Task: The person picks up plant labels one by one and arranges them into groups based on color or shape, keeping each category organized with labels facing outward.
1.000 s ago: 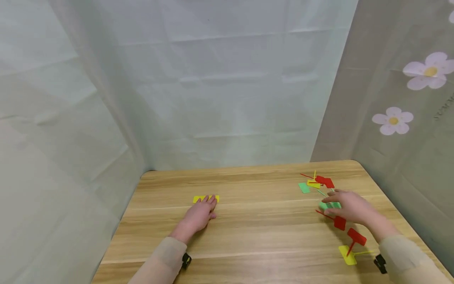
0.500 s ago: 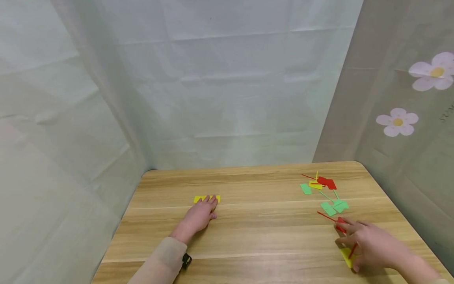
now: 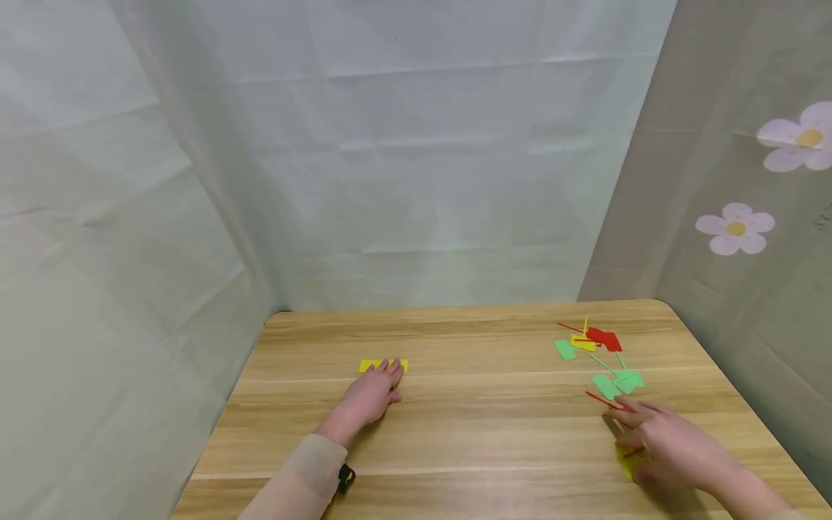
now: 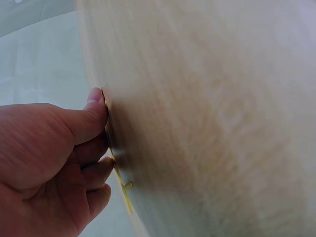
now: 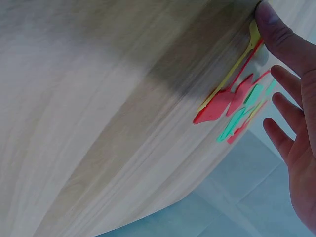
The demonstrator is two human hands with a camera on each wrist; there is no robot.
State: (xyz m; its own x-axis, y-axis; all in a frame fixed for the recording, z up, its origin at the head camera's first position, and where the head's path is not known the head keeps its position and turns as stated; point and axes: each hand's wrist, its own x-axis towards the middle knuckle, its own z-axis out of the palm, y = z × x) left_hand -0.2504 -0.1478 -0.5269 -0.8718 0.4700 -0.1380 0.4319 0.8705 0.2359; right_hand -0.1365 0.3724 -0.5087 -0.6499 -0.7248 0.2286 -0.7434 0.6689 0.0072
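Note:
My left hand [image 3: 369, 399] rests with extended fingers on a yellow tag [image 3: 365, 366] lying flat on the wooden table [image 3: 481, 419]. In the left wrist view the yellow tag [image 4: 123, 183] shows edge-on under the fingertips. At the right, my right hand [image 3: 676, 444] spreads over a yellow tag [image 3: 625, 461] and red tags with thin stems, such as one red stem [image 3: 604, 401] by the fingertips. In the right wrist view the thumb [image 5: 279, 32] touches the end of the yellow tag [image 5: 232, 74], and the other fingers are loosely bent around nothing. The hand hides parts of these tags.
Beyond the right hand lie green tags [image 3: 627, 380], a separate green tag [image 3: 565, 349], red tags [image 3: 604, 338] and a yellow tag [image 3: 582, 342], some overlapping. Pale cloth [image 3: 416, 180] hangs behind the table. A black wrist strap [image 3: 346, 478] is on the left arm.
My right hand has come from the green tags toward me, over the nearer red and yellow tags. The near yellow tag has shifted slightly left. My left hand stays on its yellow tag.

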